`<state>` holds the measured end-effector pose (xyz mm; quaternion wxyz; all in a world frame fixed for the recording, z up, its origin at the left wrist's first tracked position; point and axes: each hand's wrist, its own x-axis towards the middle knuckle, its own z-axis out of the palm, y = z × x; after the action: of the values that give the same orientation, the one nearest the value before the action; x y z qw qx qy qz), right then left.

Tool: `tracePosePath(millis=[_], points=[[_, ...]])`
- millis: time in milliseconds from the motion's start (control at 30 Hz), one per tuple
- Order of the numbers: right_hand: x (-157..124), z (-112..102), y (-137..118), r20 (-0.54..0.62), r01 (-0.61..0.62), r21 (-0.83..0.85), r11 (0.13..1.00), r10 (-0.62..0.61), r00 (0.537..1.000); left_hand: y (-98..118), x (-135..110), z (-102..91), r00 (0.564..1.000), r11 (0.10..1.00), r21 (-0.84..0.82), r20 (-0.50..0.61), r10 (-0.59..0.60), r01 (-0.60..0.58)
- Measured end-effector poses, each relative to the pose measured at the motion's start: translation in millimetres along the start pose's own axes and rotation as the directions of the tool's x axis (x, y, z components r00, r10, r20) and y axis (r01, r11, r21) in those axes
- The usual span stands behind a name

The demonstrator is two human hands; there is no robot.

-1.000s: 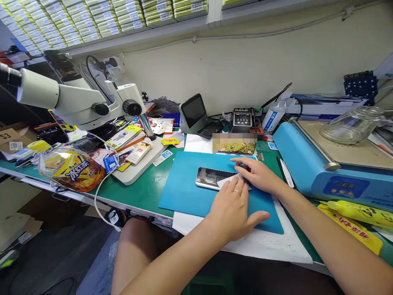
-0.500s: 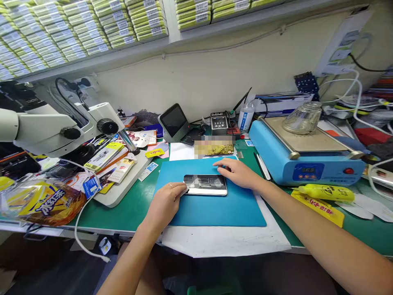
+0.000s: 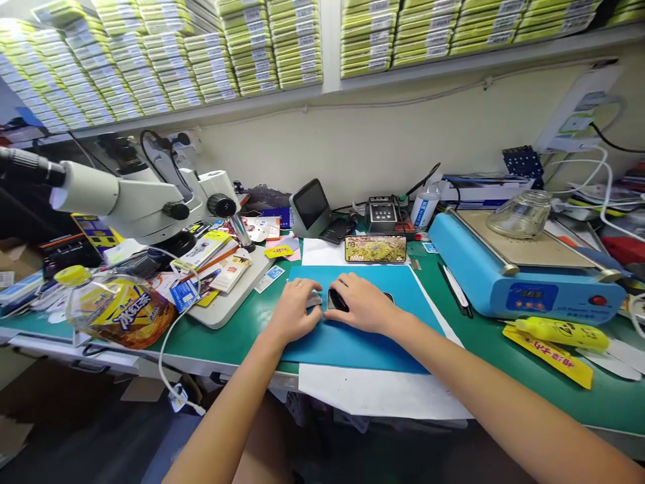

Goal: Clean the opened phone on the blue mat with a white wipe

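A smartphone lies flat on the blue work mat, almost covered by both hands. My left hand rests on its left end, fingers curled over the edge, a ring on one finger. My right hand lies palm down over the middle and right of the phone, fingers pressed on it. Only a sliver of the phone's dark screen and pale edge shows between the hands. A second phone with a lit colourful screen lies just behind the mat.
A white microscope stands on its base at left, beside a yellow snack bag and scattered cards. A blue heating machine with a glass jar sits at right. A yellow bottle, white paper, a small monitor and a soldering station surround the mat.
My right hand has slid left to cover most of the phone, and my left hand has moved onto its left end. The head has shifted, so the view has moved.
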<state>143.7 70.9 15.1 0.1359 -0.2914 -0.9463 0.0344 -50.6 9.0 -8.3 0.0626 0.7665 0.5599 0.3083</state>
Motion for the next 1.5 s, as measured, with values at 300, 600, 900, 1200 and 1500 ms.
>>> tracePosePath(millis=[300, 600, 900, 1200, 1500], points=[[7.4, 8.3, -3.3, -0.037, 0.012, -0.05, 0.999, -0.014, 0.999, -2.9, 0.2, -2.7, 0.999, 0.994, -0.101, 0.041, -0.031, 0.035], [10.7, 14.5, -0.2, -0.1, 0.047, 0.026, 0.999, -0.045, 0.994, -3.0, -0.1, -5.2, 0.996, 0.986, -0.167, 0.093, -0.007, 0.022], [10.4, 15.9, 0.6, -0.133, 0.114, 0.071, 0.991, -0.104, 0.986, -9.6, -0.2, -1.1, 0.994, 0.972, -0.233, 0.107, -0.005, 0.029], [13.8, 15.1, -5.2, -0.1, 0.122, 0.045, 0.991, -0.117, 0.988, -13.2, -0.5, -5.1, 0.99, 0.961, -0.273, 0.141, -0.011, 0.049], [13.0, 18.5, -5.1, -0.099, 0.077, 0.053, 0.996, -0.071, 0.993, -3.7, -3.4, -7.0, 0.989, 0.958, -0.277, 0.142, -0.042, 0.081]])
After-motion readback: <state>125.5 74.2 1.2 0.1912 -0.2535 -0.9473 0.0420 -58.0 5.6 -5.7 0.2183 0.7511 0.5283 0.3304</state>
